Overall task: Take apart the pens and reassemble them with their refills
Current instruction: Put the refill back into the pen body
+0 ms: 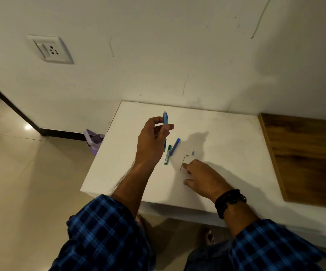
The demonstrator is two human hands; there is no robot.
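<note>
My left hand (153,141) grips a light blue pen body (165,119) upright above the white table (226,137), its lower tip showing below the palm. On the table lie a green refill case (167,155), a blue tube-like pen part (175,146), a small blue cap piece (193,153) and a tiny brown piece (187,155). A thin dark refill (182,164) lies beside my right hand (203,178), whose forefinger tip touches it or is right at it; the other fingers are loosely spread low over the table.
The table stands against a white wall with a socket (50,49). A wooden surface (304,157) adjoins it on the right. A purple bottle (93,140) sits on the tiled floor at the table's left edge. My bare feet (207,236) show below the front edge.
</note>
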